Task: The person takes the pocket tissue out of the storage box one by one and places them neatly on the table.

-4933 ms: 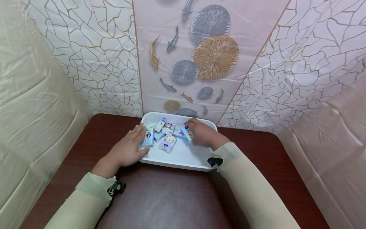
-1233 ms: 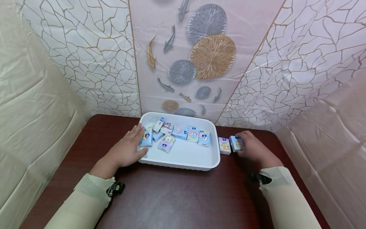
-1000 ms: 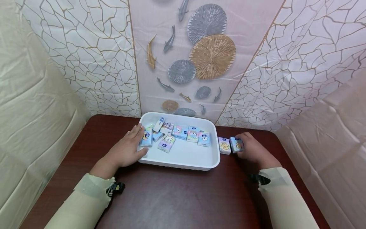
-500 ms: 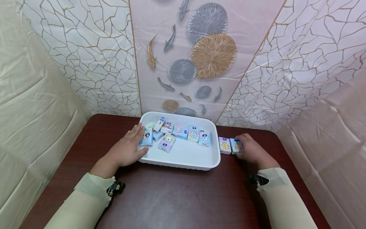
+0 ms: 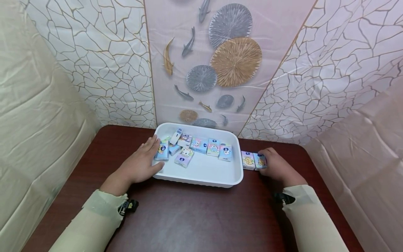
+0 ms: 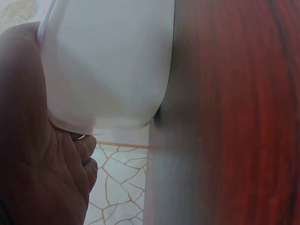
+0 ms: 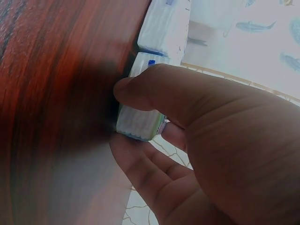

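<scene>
My right hand (image 5: 278, 168) pinches a blue pocket tissue pack (image 5: 260, 161) on the table, right of the tray. In the right wrist view the thumb lies across the pack's white side (image 7: 136, 123) and the other fingers are bent around its end. Directly left of it, touching, is a purple tissue pack with a yellow cartoon (image 5: 248, 161), close against the white plastic tray (image 5: 204, 175). My left hand (image 5: 140, 164) rests on the tray's left rim with its fingers extended. Several more tissue packs (image 5: 213, 147) lie in the tray, some overlapping at its left.
The dark red-brown table (image 5: 195, 213) carries the tray near its back edge. Behind hangs a patterned cloth (image 5: 201, 105), and beige padded sheets (image 5: 359, 154) stand at both sides.
My right hand has moved from inside the tray to the table on its right with a tissue pack. Lately that pack slid left and down, closing the gap to the purple one. My left hand stayed.
</scene>
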`<action>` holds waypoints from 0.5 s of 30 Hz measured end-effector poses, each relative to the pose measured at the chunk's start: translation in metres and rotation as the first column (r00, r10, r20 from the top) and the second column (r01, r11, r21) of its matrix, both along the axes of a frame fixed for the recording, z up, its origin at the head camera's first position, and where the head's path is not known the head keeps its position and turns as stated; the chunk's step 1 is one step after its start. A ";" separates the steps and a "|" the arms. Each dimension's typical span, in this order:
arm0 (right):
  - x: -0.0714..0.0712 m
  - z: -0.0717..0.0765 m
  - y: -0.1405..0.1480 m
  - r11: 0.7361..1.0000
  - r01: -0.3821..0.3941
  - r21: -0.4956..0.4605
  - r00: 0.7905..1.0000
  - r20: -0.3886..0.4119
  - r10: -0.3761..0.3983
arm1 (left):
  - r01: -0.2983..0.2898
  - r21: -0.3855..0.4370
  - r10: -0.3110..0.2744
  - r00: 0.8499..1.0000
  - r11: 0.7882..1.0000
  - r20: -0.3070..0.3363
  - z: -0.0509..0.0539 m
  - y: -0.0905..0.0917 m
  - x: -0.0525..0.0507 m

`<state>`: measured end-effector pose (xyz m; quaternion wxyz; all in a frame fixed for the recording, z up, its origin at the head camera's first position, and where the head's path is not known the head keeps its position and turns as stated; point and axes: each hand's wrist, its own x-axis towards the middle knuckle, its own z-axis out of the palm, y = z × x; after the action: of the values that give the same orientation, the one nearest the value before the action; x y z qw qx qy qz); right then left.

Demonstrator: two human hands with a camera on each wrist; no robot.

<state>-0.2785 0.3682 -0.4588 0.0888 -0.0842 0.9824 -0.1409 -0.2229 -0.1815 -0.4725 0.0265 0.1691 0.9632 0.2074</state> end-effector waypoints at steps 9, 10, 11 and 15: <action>0.001 -0.001 -0.001 1.000 0.020 -0.004 1.000 0.010 -0.020 | -0.002 0.003 0.002 1.000 1.000 -0.003 -0.002 0.000 -0.001; 0.001 0.000 -0.001 1.000 0.020 -0.004 1.000 0.011 -0.020 | -0.002 0.004 0.002 1.000 1.000 -0.001 -0.002 0.000 -0.001; 0.001 0.000 -0.001 1.000 0.021 -0.004 1.000 0.012 -0.020 | -0.003 0.004 0.003 1.000 1.000 0.001 -0.002 0.000 -0.001; 0.000 -0.001 -0.001 1.000 0.015 -0.003 1.000 0.016 -0.015 | -0.008 0.007 0.008 1.000 1.000 0.003 -0.001 0.000 -0.001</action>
<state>-0.2784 0.3671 -0.4598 0.0955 -0.0757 0.9821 -0.1436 -0.2236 -0.1811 -0.4732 0.0267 0.1651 0.9631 0.2110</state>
